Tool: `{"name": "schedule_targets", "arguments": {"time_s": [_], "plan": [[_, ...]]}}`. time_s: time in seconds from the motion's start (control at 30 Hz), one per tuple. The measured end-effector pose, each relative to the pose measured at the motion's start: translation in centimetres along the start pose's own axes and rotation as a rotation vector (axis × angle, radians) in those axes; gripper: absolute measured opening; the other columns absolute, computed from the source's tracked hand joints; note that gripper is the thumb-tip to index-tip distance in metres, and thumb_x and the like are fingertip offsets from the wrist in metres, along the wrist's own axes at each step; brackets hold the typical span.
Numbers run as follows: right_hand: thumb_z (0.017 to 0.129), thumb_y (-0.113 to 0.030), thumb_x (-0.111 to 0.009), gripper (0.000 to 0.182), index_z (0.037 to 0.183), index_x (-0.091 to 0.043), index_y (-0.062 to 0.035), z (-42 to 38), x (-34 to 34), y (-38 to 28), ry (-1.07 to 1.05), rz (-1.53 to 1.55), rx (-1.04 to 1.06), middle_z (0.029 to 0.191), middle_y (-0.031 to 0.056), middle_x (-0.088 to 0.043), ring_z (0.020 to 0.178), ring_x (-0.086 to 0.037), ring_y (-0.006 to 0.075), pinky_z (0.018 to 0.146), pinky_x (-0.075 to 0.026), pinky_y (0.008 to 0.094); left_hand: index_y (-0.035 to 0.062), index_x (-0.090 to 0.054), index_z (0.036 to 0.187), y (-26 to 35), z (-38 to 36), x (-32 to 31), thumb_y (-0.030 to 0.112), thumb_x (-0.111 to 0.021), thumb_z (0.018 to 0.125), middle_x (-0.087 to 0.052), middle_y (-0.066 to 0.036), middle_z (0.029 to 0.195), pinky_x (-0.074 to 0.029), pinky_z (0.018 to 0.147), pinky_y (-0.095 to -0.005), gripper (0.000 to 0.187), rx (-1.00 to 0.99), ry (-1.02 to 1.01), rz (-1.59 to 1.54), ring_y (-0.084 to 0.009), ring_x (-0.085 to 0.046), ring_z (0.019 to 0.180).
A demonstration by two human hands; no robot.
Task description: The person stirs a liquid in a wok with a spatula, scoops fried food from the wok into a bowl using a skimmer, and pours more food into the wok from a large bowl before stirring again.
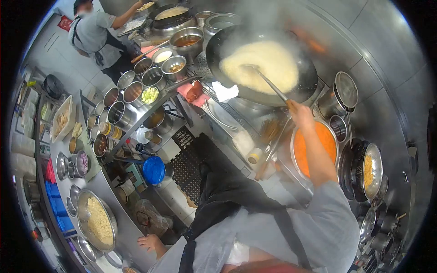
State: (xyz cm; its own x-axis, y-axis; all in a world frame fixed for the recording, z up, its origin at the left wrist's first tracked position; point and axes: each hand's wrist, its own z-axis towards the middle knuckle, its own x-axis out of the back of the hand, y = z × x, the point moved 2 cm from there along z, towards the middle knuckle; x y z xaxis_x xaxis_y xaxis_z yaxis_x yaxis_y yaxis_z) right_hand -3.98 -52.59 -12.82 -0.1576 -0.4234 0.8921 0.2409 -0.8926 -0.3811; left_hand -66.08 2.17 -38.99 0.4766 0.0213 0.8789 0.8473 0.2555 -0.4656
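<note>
My right hand (300, 113) is wrapped round the wooden end of a long-handled wok ladle (272, 85). The ladle slants into a large black wok (307, 86), its head partly buried in pale yellow food (266, 59). Steam rises off the wok. Below my right forearm sits a steel pot of orange liquid or sauce (302, 154). My left hand (152, 243) lies with fingers spread on the steel counter (129, 230) at lower left, holding nothing. Nearest to it is a big steel bowl of pale, crumbly food (98, 223).
A co-worker (95, 36) stands at the far left by another wok (172, 13). Several steel pots of ingredients (154, 77) line a shelf between us. A blue-lidded bucket (154, 170) and black floor mat (200, 154) lie below. Strainers (346, 91) and stacked pans (371, 173) are at right.
</note>
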Motion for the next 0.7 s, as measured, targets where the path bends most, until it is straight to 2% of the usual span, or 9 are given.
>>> {"name": "schedule_targets", "arguments": {"time_s": [0.07, 0.13, 0.17, 0.27, 0.6, 0.67, 0.7], "plan": [[0.083, -0.015, -0.057, 0.035, 0.117, -0.060, -0.0115, 2.0, -1.2, -1.5, -0.024, -0.057, -0.013, 0.097, 0.0232, -0.063, 0.093, -0.059, 0.0411, 0.081, -0.048, 0.0468, 0.0053, -0.015, 0.144, 0.1, -0.5, 1.9, 0.038, -0.049, 0.090, -0.022, -0.012, 0.147, -0.036, 0.088, -0.0643, 0.071, -0.013, -0.024, -0.006, -0.0341, -0.026, 0.132], [0.086, -0.018, -0.051, 0.027, 0.112, -0.057, -0.0149, 4.2, -3.0, -2.3, -0.050, -0.125, -0.081, 0.091, 0.0226, -0.064, 0.088, -0.060, 0.0417, 0.079, -0.047, 0.0503, 0.0050, -0.015, 0.144, 0.1, -0.8, 2.8, 0.037, -0.048, 0.090, -0.021, -0.013, 0.147, -0.035, 0.089, -0.0641, 0.071, 0.002, -0.107, -0.017, -0.0342, -0.025, 0.133], [0.089, -0.019, -0.046, 0.024, 0.110, -0.057, -0.0135, 5.1, -3.5, -2.7, -0.078, -0.148, -0.103, 0.092, 0.0225, -0.064, 0.090, -0.060, 0.0416, 0.079, -0.048, 0.0503, 0.0050, -0.015, 0.144, -0.1, -0.8, 2.6, 0.037, -0.048, 0.090, -0.021, -0.013, 0.147, -0.035, 0.089, -0.0641, 0.071, 0.012, -0.109, -0.018, -0.0342, -0.025, 0.133], [0.091, -0.020, -0.043, 0.025, 0.112, -0.056, -0.0134, 8.1, -5.0, -3.0, -0.050, -0.131, -0.157, 0.094, 0.0217, -0.064, 0.091, -0.060, 0.0415, 0.079, -0.048, 0.0503, 0.0052, -0.015, 0.144, 0.0, -0.6, 2.1, 0.036, -0.048, 0.090, -0.019, -0.012, 0.149, -0.035, 0.090, -0.0633, 0.070, -0.006, -0.093, -0.013, -0.0341, -0.024, 0.134], [0.091, -0.017, -0.040, 0.029, 0.113, -0.058, -0.0129, 12.4, -3.0, -2.4, -0.015, -0.192, -0.268, 0.104, 0.0205, -0.063, 0.098, -0.060, 0.0379, 0.085, -0.048, 0.0470, 0.0058, -0.015, 0.145, 0.0, -0.2, 2.1, 0.034, -0.047, 0.091, -0.016, -0.011, 0.152, -0.035, 0.091, -0.0618, 0.069, -0.002, -0.168, -0.040, -0.0342, -0.022, 0.135], [0.090, -0.018, -0.040, 0.031, 0.113, -0.060, -0.0142, 11.7, -1.1, -0.9, 0.003, -0.206, -0.328, 0.106, 0.0200, -0.063, 0.101, -0.060, 0.0377, 0.088, -0.047, 0.0467, 0.0056, -0.015, 0.145, 0.1, -0.3, 2.2, 0.034, -0.046, 0.091, -0.016, -0.011, 0.151, -0.035, 0.091, -0.0621, 0.069, -0.015, -0.167, -0.038, -0.0342, -0.022, 0.135], [0.090, -0.021, -0.042, 0.030, 0.111, -0.063, -0.0158, 12.2, -1.7, 2.4, 0.025, -0.213, -0.353, 0.108, 0.0194, -0.062, 0.101, -0.059, 0.0383, 0.088, -0.046, 0.0469, 0.0055, -0.015, 0.145, 0.0, -0.5, 2.7, 0.034, -0.046, 0.091, -0.016, -0.011, 0.151, -0.034, 0.091, -0.0628, 0.069, -0.005, -0.162, -0.041, -0.0344, -0.022, 0.136]]}}
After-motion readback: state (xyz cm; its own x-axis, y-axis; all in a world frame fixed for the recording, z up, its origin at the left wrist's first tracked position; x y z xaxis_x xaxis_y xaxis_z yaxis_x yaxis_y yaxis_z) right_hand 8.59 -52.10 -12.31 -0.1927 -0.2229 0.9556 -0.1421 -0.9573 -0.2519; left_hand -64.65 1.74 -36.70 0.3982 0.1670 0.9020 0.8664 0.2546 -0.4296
